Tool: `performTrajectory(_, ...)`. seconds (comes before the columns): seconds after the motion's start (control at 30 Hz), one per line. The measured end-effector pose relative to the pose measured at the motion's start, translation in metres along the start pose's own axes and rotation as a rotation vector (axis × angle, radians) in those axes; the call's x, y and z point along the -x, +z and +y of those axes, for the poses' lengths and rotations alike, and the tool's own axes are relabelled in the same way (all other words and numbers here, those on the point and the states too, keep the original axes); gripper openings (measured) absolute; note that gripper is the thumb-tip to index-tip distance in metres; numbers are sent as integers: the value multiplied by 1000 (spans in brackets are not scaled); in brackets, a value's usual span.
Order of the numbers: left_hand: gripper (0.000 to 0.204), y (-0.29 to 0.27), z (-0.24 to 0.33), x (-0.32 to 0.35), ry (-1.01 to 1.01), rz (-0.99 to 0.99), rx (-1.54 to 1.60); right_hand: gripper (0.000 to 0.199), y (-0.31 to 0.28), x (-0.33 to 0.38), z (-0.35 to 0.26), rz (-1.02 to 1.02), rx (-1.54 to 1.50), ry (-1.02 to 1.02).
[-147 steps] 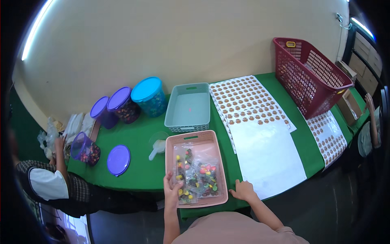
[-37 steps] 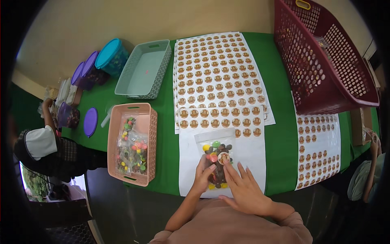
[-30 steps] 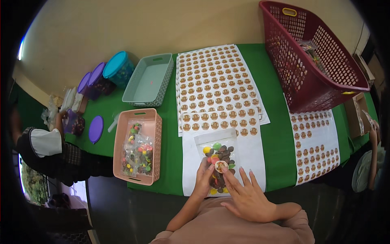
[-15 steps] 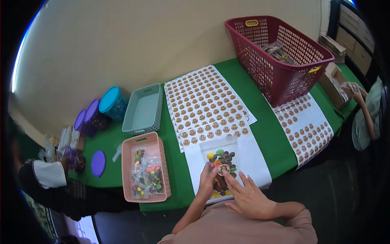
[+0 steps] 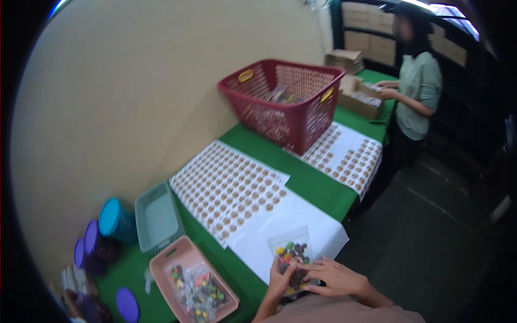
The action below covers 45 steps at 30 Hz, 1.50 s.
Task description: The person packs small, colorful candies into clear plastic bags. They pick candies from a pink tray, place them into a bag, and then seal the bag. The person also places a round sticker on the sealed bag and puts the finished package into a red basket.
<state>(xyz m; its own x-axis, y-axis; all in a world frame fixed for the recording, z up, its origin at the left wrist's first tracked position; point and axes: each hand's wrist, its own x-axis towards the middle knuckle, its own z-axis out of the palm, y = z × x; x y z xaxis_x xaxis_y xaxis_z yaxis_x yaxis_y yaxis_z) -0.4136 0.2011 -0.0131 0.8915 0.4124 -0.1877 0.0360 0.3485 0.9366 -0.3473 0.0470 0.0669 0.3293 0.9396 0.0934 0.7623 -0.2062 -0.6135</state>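
Note:
My left hand (image 5: pixel 278 281) grips the left side of a clear plastic bag (image 5: pixel 292 252) of colourful and dark brown candies, its thumb over the front. My right hand (image 5: pixel 340 278) lies across the bag's lower right with its fingers stretched out and resting on the front. The round sticker there is mostly hidden by my fingers. Beyond the bag lie white sticker sheets (image 5: pixel 226 183) printed with rows of round brown labels; the nearest part of the top sheet is bare. To the left, a pink basket (image 5: pixel 168 260) holds several filled candy bags (image 5: pixel 202 293).
A pale green basket (image 5: pixel 160 215) stands beside a blue-lidded tub (image 5: pixel 116 222) and purple-lidded tubs (image 5: pixel 92 239). A loose purple lid (image 5: pixel 127 305) lies nearby. Farther off, a maroon laundry basket (image 5: pixel 291 121) holds bags. A co-worker (image 5: pixel 419 86) handles packets at a cardboard box (image 5: pixel 361 106).
My view has swung to the right and up, bringing the co-worker fully into sight. The bag stays in my left hand; my right fingers now cover more of the sticker.

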Motion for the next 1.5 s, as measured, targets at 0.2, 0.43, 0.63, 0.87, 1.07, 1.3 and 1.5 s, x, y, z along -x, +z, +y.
performTrajectory(0.2,30,19,-18,-2,-68,-187,40,32,7,46,-8,325,-101,491)
performTrajectory(0.43,38,49,-18,16,-120,-384,89,49,10,59,-7,256,-169,785)
performTrajectory(0.63,34,86,-37,11,-141,-482,74,39,6,89,18,463,-157,508)
performTrajectory(0.87,31,158,-50,-6,387,-366,-550,26,-54,145,61,513,-316,515)
performTrajectory(1.07,33,225,-64,3,453,-366,-785,30,-93,185,105,489,-498,268)
performTrajectory(1.3,36,292,-68,-6,199,-550,-805,32,-127,234,154,436,-496,379)
performTrajectory(1.5,32,319,-77,-30,486,-847,-1016,41,-128,256,181,458,-838,518)
